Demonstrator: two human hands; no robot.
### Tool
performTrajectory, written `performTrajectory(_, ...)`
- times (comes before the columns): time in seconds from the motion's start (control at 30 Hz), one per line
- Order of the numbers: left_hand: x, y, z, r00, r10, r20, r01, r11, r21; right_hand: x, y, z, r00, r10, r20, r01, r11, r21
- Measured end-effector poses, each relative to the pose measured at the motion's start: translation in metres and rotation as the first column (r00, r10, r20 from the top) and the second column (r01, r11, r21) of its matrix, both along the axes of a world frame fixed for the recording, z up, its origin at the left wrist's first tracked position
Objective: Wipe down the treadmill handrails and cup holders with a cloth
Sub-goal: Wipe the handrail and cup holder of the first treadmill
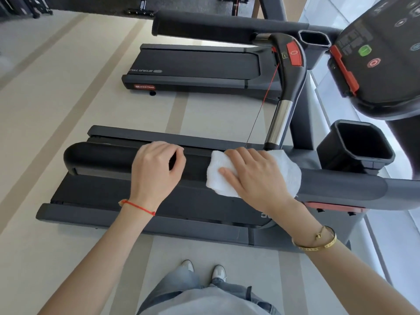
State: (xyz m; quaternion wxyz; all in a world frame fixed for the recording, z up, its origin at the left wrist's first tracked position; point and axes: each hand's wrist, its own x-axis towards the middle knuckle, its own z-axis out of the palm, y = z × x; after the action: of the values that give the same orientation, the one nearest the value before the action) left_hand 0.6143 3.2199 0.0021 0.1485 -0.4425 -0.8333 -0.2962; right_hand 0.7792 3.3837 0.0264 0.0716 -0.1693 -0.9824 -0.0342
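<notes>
A black padded handrail (pixel 100 156) of the near treadmill runs left to right across the middle. My left hand (pixel 154 171) grips it, fingers curled over the top. To its right, a white cloth (pixel 288 171) is draped over the same rail. My right hand (pixel 252 176) lies on the cloth with its fingers wrapped over the rail, pressing the cloth down. A black square cup holder (pixel 359 144) sits at the right end beside the console. A second cup holder (pixel 314 38) is farther back, next to the far handrail (pixel 204 26).
The console (pixel 384 53) with green and red buttons hangs at the upper right. A curved handle with a red stop button (pixel 294 53) and a red safety cord rises behind the cloth. A second treadmill (pixel 195 64) stands beyond. I stand on pale floor beside the belt.
</notes>
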Motion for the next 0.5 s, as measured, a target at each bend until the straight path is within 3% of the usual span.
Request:
performTrajectory(0.13, -0.020, -0.028, -0.001, 0.996, 0.078, -0.045, -0.079, 0.997, -0.018, -0.033, -0.013, 0.008, 0.988, 0.115, 0.099, -0.115, 0.993, -0.005)
performTrajectory(0.33, -0.060, -0.064, -0.003, 0.989, 0.135, -0.058, -0.137, 0.990, -0.039, -0.083, -0.042, 0.008, 0.976, 0.201, 0.080, -0.199, 0.979, -0.033)
performTrajectory(0.5, -0.101, -0.097, -0.004, 0.989, 0.144, -0.039, -0.144, 0.989, -0.015, -0.142, -0.077, 0.007, 0.968, 0.239, 0.074, -0.227, 0.963, -0.144)
